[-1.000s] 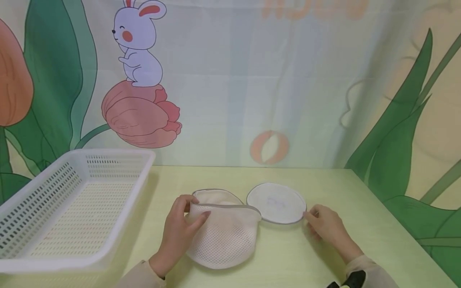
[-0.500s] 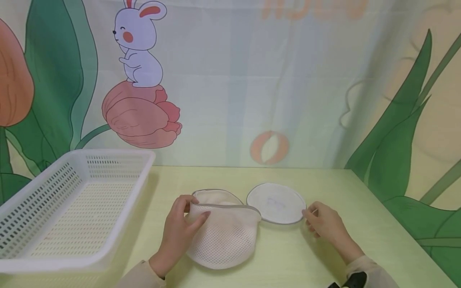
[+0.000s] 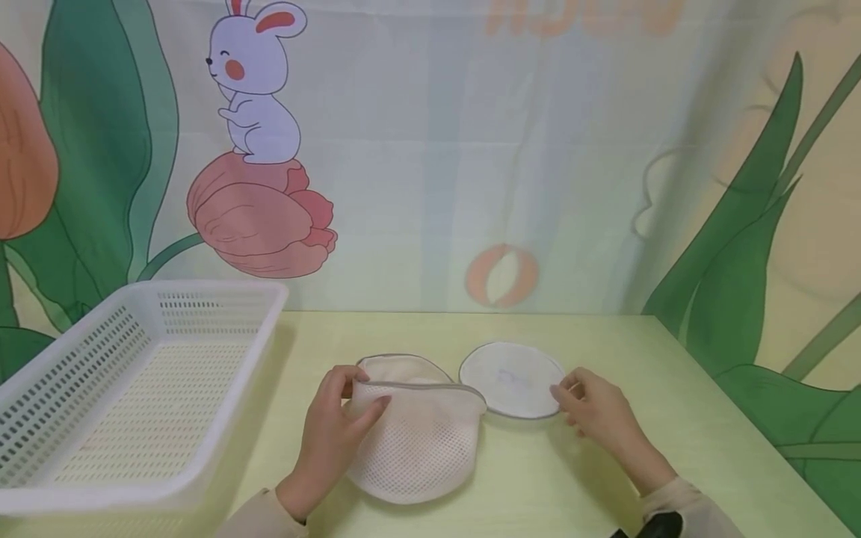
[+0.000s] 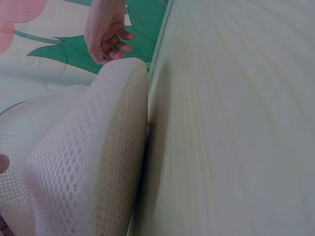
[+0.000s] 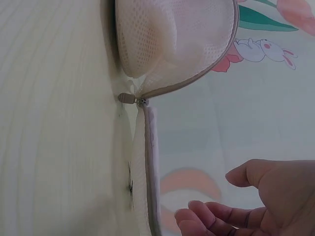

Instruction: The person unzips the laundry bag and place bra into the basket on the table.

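A white mesh laundry bag [image 3: 424, 456] lies on the table with its zipped mouth undone. Its round lid [image 3: 507, 377], edged in grey, is folded out to the right. My left hand [image 3: 326, 437] pinches the left end of the bag's rim, thumb in front and fingers behind. At the right edge of the lid is my right hand [image 3: 595, 407], its fingertips overlapping the lid in the head view. The right wrist view shows those fingers relaxed and holding nothing. A zipper pull [image 5: 127, 98] hangs where lid and bag join.
A white plastic basket [image 3: 101, 497] with perforated sides stands on the left. Behind the pale yellow table [image 3: 699, 426] hangs a printed cloth [image 3: 390, 187] with a rabbit and tulips.
My right hand has shifted slightly left and up from the lid's edge, its fingertips now over the lid. My left hand and the bag stay in place.
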### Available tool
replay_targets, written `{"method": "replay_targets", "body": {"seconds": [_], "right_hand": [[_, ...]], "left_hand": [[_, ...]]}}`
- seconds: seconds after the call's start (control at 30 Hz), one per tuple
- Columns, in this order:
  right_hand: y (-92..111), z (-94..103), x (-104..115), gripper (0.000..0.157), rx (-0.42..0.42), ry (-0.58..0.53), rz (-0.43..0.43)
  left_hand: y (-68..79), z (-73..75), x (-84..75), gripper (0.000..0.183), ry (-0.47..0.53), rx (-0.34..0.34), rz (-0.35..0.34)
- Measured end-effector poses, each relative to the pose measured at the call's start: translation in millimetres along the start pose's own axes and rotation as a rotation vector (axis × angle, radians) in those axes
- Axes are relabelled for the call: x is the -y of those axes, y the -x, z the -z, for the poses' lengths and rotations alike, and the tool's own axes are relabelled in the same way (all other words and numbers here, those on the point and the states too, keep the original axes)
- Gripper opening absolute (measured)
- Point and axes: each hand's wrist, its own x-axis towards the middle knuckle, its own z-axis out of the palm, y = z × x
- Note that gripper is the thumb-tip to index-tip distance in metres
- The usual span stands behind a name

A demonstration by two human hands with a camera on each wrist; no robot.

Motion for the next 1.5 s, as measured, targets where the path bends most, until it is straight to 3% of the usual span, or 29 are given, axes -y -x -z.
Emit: {"method": "replay_targets", "body": {"seconds": [0.27, 0.57, 0.8, 1.23, 1.5], "right_hand": [[6, -7.3, 18, 0.025, -0.003, -0.032, 0.042], [14, -21.9, 36, 0.02, 0.015, -0.118, 0.092], [21, -34.6, 48, 0.019, 0.028, -0.133, 0.131], [23, -55.5, 58, 0.023, 0.01, -0.046, 0.265], [24, -64.5, 58, 0.025, -0.008, -0.048, 0.272]], "left_hand": [[0.2, 1.6, -1.9, 0.038, 0.015, 0.03, 0.047], [0.2, 0.9, -1.6, 0.039, 0.011, 0.009, 0.002], [0.9, 1.2, -0.7, 0.037, 0.023, 0.022, 0.008], [0.8, 0.1, -0.1, 0.039, 0.003, 0.01, -0.007], [0.6, 0.6, -1.0, 0.039, 0.001, 0.002, -0.023]]}}
